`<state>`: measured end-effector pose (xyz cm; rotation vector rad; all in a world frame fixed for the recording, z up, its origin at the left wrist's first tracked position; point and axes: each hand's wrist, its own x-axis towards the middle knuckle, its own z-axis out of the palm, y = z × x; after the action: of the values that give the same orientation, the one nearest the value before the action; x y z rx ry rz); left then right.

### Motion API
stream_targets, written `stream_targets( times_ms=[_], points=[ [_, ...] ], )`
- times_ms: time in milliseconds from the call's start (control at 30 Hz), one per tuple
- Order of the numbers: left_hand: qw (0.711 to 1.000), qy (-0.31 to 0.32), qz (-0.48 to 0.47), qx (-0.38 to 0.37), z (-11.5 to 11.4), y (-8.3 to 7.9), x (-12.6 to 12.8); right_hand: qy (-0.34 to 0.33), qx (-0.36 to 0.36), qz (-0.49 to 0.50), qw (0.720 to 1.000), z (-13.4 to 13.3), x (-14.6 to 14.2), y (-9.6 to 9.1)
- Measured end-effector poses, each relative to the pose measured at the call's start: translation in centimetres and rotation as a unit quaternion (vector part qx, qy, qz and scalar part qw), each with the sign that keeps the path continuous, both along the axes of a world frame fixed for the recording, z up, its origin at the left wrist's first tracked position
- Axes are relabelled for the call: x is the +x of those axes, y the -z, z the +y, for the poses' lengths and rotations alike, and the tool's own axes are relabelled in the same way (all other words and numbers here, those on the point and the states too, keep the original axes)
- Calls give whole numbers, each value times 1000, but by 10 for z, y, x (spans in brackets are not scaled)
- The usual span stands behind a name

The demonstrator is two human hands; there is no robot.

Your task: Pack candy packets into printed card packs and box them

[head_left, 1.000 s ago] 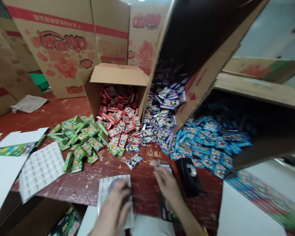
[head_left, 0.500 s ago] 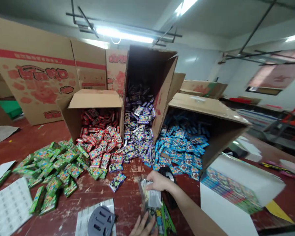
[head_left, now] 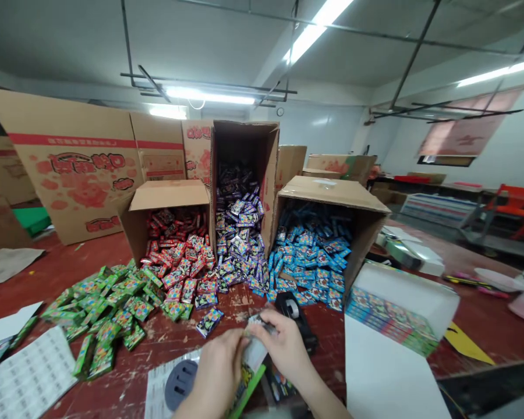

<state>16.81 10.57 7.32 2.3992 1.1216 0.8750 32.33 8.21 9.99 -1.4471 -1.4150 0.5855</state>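
Observation:
Both hands are at the near middle of the table, closed on a clear plastic bag with a white panel and green printed parts. My left hand pinches its left edge. My right hand grips its upper end, thumb towards the left fingers. The fingers partly hide the bag. A black tape dispenser stands just right of my right hand. Left of my left hand, a dark grey slotted disc lies on a printed sheet. A single purple packet rests beyond my left hand.
Tipped cartons spill red packets, purple packets and blue packets. Green packets are heaped at left, beyond a label sheet. At right, an open white box holds rows of coloured packets.
My left hand has risen from flat on the packaging to a grip beside my right hand. The bag is now tilted between both hands. The camera view has shifted upward.

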Motion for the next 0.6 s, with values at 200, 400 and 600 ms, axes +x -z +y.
stream_targets(
  times_ms=[200,400,600],
  points=[
    [994,45,95,4,7,-67,-14,-87,66,-242,964,1,9,-49],
    [998,29,34,-39,-12,-92,-52,-58,84,-256,961,-7,36,-65],
    [997,7,29,-72,-28,-75,-106,-60,89,-254,961,-26,50,-67]
  ],
)
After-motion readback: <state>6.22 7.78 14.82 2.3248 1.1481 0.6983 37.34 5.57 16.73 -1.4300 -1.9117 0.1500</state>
